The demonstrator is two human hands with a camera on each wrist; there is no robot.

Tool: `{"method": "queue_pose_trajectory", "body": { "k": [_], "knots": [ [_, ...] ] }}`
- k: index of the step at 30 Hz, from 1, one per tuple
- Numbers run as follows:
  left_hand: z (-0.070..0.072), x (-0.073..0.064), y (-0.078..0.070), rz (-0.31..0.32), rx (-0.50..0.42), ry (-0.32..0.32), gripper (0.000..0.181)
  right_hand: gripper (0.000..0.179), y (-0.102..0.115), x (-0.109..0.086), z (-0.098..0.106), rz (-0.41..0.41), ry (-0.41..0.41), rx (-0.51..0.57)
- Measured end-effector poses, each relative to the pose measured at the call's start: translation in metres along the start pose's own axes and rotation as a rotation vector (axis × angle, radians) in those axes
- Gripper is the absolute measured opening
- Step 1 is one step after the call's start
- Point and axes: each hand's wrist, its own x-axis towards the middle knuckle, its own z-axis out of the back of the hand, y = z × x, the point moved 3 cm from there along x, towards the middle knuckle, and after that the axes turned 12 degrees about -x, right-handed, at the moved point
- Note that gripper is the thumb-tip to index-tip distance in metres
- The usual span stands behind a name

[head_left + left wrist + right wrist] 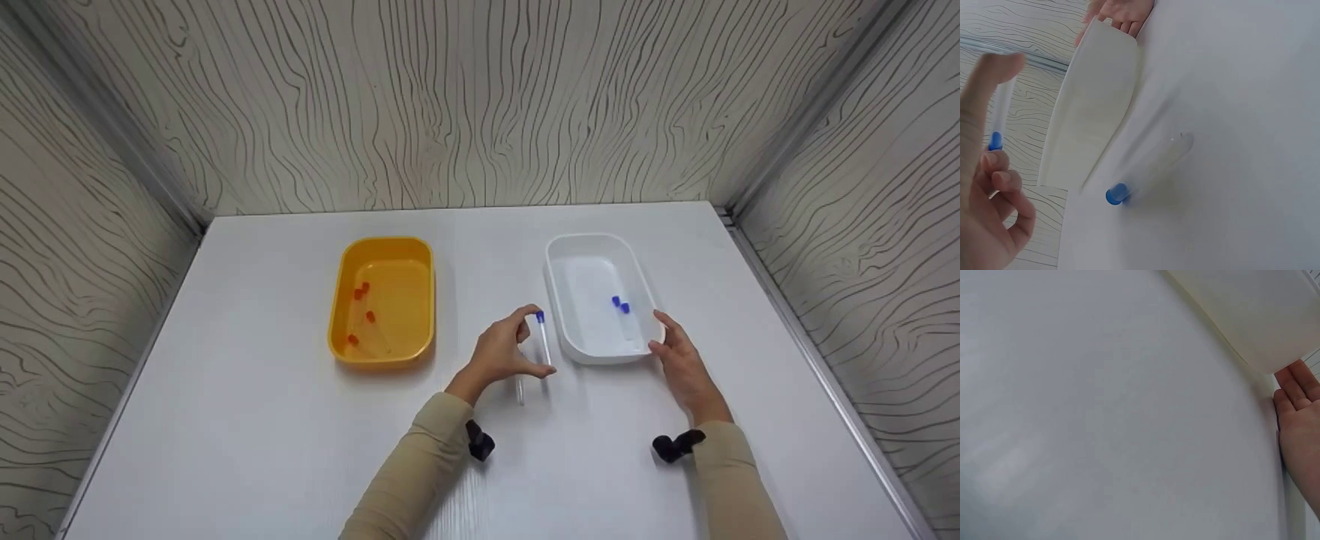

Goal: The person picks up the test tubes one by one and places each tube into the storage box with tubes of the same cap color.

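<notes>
My left hand (499,351) pinches a clear test tube (546,346) with a blue cap, finger at the capped end and thumb at the other. Beneath that hand lies a second test tube (520,391) on the table, partly hidden in the head view; its blue cap (1118,194) shows in the left wrist view. My right hand (684,367) holds the near right corner of a white tray (561,330), thumb at the front edge and fingers along the right side. Two blue-capped tubes (625,309) lie inside this tray.
Left of the hands stands a yellow-orange tray (409,300) with several red-capped tubes (370,317) in it. Both trays rest on a white table (247,390). Wood-grain panels (450,105) enclose the table at the back and sides.
</notes>
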Motion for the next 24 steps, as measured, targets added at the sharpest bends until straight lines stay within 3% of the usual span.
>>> {"method": "queue_pose_trajectory", "body": {
  "k": [11, 24],
  "knots": [
    [-0.013, 0.018, 0.002, 0.056, -0.027, 0.061, 0.085, 0.064, 0.000, 0.000, -0.001, -0.003, 0.000, -0.018],
    [-0.020, 0.029, 0.000, 0.110, -0.098, 0.034, 0.092, 0.063, 0.000, -0.002, -0.001, -0.009, 0.008, -0.007]
  ]
}}
